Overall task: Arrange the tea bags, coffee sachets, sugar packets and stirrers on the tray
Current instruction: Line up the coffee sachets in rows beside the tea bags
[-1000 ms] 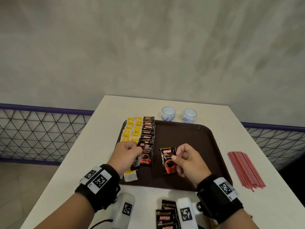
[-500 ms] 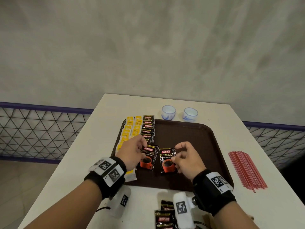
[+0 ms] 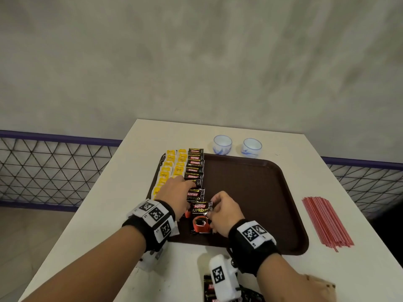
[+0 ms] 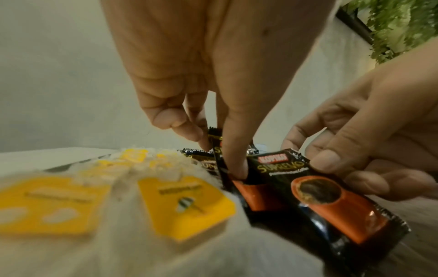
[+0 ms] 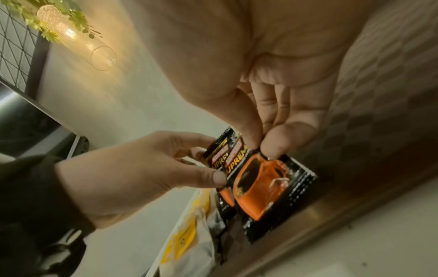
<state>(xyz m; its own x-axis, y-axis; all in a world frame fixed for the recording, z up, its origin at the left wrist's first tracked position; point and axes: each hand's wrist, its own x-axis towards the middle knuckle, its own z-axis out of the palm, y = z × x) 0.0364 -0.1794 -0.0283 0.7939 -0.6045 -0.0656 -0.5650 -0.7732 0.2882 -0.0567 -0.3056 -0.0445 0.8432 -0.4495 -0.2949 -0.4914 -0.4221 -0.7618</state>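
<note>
**Two sachets in my grip at the near end of the coffee row**

My right hand (image 3: 224, 211) pinches the front coffee sachet (image 3: 201, 217) by its right edge. My left hand (image 3: 174, 192) pinches the sachet behind it (image 3: 195, 196), thumb on its face. Both overlap on the brown tray (image 3: 250, 192), beside the tea bags (image 3: 169, 168). The red stirrers (image 3: 325, 223) lie on the bench (image 3: 305, 153), right of the tray.

Both forearms reaching forward, black bands on the wrists. Left hand (image 3: 174, 194) palm down, fingers curled, thumb (image 4: 237, 163) and fingertips gripping a coffee sachet (image 3: 194, 196). Right hand (image 3: 224, 211) just beside it on the right, thumb (image 5: 251, 138) and forefinger pinching the right edge of a nearer sachet (image 3: 201, 217), remaining fingers curled.
</note>
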